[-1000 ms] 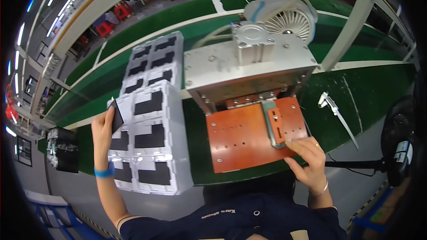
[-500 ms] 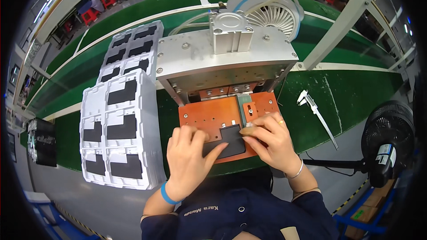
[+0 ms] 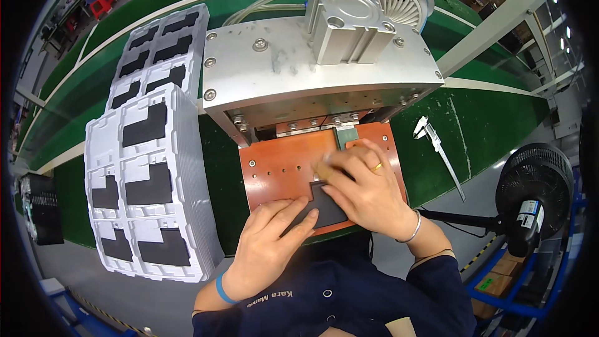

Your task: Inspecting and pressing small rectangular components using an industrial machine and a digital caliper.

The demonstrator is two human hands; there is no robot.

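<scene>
At far left, trays point(image 3: 150, 175) of dark parts are sitting stacked on the green surface point(image 3: 493, 118). Nearer centre, the left hand point(image 3: 269, 237) is pressing flat, fingers spread, on the dark part point(image 3: 324, 207) lying on the orange plate point(image 3: 281, 165) under the press point(image 3: 312, 68). The right hand point(image 3: 368, 190) is pinching its far edge, seating it. Next, it likely needs exact alignment.

The flat orange fixture plate point(image 3: 281, 165) lies on the green table point(image 3: 493, 112), under the big grey metal press point(image 3: 312, 75). A small dark flat part point(image 3: 326, 207) lies on the plate's near edge, with the left hand point(image 3: 268, 237) and right hand point(image 3: 365, 187) on it (both touching). The stack of white plastic trays point(image 3: 146, 175) sits left of the plate. A metal caliper point(image 3: 440, 150) lies to the right, and a black round fan point(image 3: 533, 190) stands farther right.
</scene>
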